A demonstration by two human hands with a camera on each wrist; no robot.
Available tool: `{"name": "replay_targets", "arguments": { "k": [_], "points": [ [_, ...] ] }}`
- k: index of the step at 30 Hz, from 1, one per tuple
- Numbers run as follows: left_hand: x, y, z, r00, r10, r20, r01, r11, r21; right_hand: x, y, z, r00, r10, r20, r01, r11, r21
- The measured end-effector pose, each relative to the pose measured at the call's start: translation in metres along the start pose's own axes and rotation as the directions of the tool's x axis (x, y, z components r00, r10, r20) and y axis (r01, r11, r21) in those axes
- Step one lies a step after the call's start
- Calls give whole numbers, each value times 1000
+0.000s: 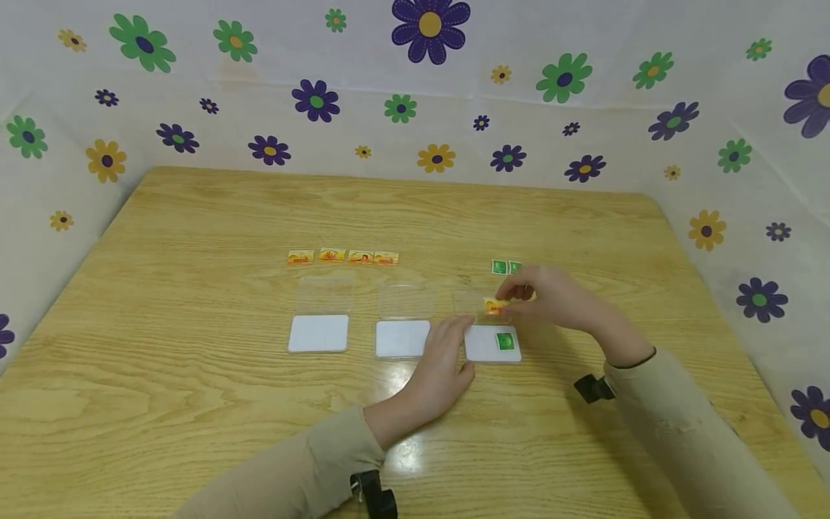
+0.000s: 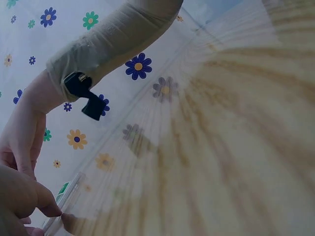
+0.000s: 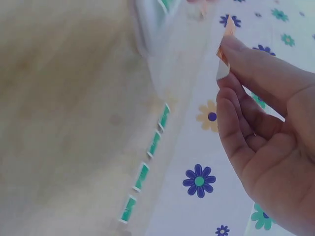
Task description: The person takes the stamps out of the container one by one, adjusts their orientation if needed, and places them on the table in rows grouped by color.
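Observation:
My right hand point(image 1: 551, 295) pinches a small orange-yellow stamp point(image 1: 496, 305) between thumb and finger, held above the clear lid of the rightmost plastic case point(image 1: 480, 346). In the right wrist view this stamp point(image 3: 224, 69) looks slightly bent, its white back partly showing. The case lies open with a white base, and a green stamp point(image 1: 505, 342) sits on the right part of it. My left hand point(image 1: 437, 375) holds that case at its left side, the thumb near the front corner and fingers near the hinge. In the left wrist view, fingers touch the case's edge point(image 2: 70, 192).
Two more open cases with white bases, the middle one point(image 1: 402, 339) and the left one point(image 1: 318, 334), lie in line to the left. Several orange stamps point(image 1: 332, 255) form a row behind them. Several green stamps point(image 3: 141, 176) lie behind the right case, partly hidden by my right hand.

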State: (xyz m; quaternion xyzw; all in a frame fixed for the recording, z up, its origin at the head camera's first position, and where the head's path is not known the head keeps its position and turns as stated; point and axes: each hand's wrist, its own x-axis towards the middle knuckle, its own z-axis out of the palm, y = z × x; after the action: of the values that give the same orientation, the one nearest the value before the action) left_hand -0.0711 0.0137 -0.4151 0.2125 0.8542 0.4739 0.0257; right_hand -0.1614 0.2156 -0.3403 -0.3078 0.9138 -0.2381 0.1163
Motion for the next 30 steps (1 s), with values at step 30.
{"name": "replay_targets", "arguments": {
  "k": [30],
  "points": [
    [0,-3,0,1000,2,-14,-2,999,34,140,-19,29,999,-31,41,33,998,-45]
  ]
}}
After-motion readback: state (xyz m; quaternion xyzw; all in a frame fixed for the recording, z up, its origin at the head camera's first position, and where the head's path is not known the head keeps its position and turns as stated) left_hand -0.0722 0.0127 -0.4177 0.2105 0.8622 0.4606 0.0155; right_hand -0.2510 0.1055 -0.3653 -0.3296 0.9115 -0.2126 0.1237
